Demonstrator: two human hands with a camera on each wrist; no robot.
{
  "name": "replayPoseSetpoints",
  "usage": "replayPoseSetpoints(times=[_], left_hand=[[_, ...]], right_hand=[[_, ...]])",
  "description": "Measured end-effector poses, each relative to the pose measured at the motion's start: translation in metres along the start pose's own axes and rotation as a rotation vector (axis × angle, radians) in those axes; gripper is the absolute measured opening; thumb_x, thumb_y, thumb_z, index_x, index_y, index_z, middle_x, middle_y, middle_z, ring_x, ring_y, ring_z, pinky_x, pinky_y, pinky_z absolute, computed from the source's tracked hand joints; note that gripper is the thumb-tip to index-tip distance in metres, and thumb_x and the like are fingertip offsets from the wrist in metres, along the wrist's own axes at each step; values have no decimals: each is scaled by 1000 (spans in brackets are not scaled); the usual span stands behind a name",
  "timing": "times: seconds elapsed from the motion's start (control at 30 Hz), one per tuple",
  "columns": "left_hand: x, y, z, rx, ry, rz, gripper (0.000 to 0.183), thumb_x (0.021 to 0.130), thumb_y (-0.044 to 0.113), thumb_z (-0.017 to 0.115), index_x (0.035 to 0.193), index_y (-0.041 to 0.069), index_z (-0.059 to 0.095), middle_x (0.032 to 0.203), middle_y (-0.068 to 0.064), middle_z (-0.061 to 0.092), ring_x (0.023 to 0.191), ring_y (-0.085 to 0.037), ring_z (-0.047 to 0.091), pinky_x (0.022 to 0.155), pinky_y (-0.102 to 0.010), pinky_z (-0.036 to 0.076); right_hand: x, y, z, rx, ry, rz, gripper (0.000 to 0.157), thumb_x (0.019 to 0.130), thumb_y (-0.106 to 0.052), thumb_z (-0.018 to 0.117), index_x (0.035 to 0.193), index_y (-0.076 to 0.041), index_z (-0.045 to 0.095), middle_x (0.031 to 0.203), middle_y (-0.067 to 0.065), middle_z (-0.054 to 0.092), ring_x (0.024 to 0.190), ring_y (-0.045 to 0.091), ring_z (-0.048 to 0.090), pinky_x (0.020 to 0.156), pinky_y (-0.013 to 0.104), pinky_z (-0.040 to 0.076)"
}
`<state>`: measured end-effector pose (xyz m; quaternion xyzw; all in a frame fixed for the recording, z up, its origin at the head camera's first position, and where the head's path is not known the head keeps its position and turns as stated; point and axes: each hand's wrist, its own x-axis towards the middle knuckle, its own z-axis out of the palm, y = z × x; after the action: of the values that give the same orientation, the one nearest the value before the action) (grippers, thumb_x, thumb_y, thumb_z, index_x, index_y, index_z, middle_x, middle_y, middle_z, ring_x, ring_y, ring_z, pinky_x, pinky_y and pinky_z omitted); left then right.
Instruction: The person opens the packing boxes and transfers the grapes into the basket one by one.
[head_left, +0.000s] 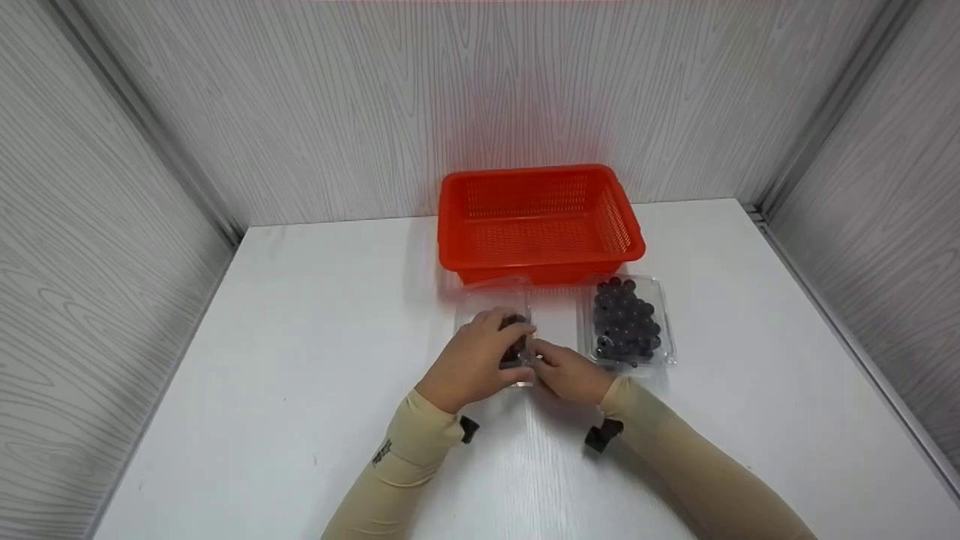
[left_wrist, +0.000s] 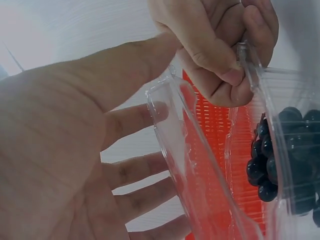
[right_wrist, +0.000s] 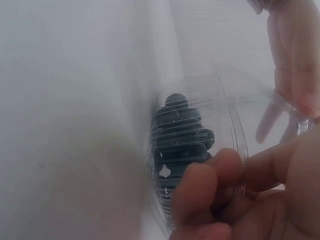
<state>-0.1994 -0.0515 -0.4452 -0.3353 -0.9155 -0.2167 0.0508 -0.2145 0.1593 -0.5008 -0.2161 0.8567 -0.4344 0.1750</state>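
Observation:
A clear plastic clamshell box (left_wrist: 282,130) with dark grapes (left_wrist: 302,160) in it is between my hands, its lid (left_wrist: 187,165) raised at an angle. My left hand (head_left: 476,360) lies along the lid; in the left wrist view its fingers are fairly straight and touch the plastic. With thumb and curled fingers, my right hand (head_left: 570,371) pinches the box's edge at the near corner. Seen from the right wrist, the grapes (right_wrist: 180,135) show through the ribbed wall beside the fingertips. In the head view, my left hand hides much of this box.
Just right of my right hand, a second clear box (head_left: 666,330) of dark grapes (head_left: 626,319) stands on the white table (head_left: 315,360). Behind both boxes is a red plastic basket (head_left: 544,266) with perforated walls, near the back wall panel (head_left: 337,112).

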Motion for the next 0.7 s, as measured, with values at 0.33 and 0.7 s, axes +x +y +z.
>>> replayPoseSetpoints(times=[0.33,0.7], left_hand=[[-1,0,-5,-15,19,-51,65,84,58,80,135,21,65,138,-4,56,124,-26,56,102,-47,51],[-4,1,-14,-42,47,-109,61,91,56,74,136,17,63,138,-7,55,122,-27,57,98,-46,54]], right_hand=[[2,1,1,1,6,1,23,112,-24,44,122,-11,59,68,-2,52,58,13,50,61,33,45],[1,1,1,-11,16,0,26,111,-36,47,106,-12,58,66,-2,51,59,13,48,59,31,43]])
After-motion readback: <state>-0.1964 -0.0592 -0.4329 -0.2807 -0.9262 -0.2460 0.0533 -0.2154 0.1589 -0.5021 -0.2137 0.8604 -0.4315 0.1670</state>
